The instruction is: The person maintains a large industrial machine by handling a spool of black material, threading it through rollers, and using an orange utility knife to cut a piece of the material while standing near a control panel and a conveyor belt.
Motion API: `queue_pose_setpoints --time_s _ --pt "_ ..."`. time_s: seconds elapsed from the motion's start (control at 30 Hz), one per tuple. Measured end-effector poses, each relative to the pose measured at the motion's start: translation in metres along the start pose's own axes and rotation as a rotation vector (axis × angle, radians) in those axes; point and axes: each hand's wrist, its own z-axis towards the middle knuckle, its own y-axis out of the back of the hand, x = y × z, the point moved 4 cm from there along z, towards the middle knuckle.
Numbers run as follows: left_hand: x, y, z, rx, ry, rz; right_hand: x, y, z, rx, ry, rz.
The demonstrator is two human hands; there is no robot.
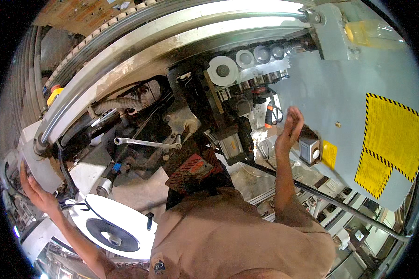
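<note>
My left hand (38,195) is stretched out at the left, its fingers against or just beside the pale end block (41,162) of a long machine rail. Nothing shows in its grasp. My right hand (289,130) is raised by the grey machine panel, fingers extended and apparently empty. Just left of its fingertips lies an orange and black hand tool (269,114), beside dark loops like scissor handles (277,115). A silver wrench (147,143) rests across the machine parts between my hands. Close below the right hand's palm is a small silver box (308,151) with a round white face.
A white plate (139,236) with a dark round hub sits at lower left. White rollers (223,70) line the rail's far side. Yellow labels with striped borders (391,135) cover the grey panel, and a clear bottle (375,35) lies above. A dark bar (330,202) runs at lower right.
</note>
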Motion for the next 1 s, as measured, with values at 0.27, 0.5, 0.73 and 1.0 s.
queue_pose_setpoints --time_s 0.27,0.5,0.73,1.0 --pt "-0.007 -0.001 0.000 -0.015 -0.018 -0.025 0.093 -0.106 0.095 0.504 0.660 -0.388" --pt "0.001 0.002 0.002 -0.012 -0.082 0.021 0.072 -0.182 0.127 0.731 0.751 -0.439" --pt "-0.004 0.003 -0.001 -0.032 -0.032 0.034 0.076 -0.197 0.138 0.911 0.647 -0.659" --pt "-0.001 0.001 0.000 -0.033 -0.040 -0.005 0.049 -0.208 0.143 0.978 0.756 -0.741"
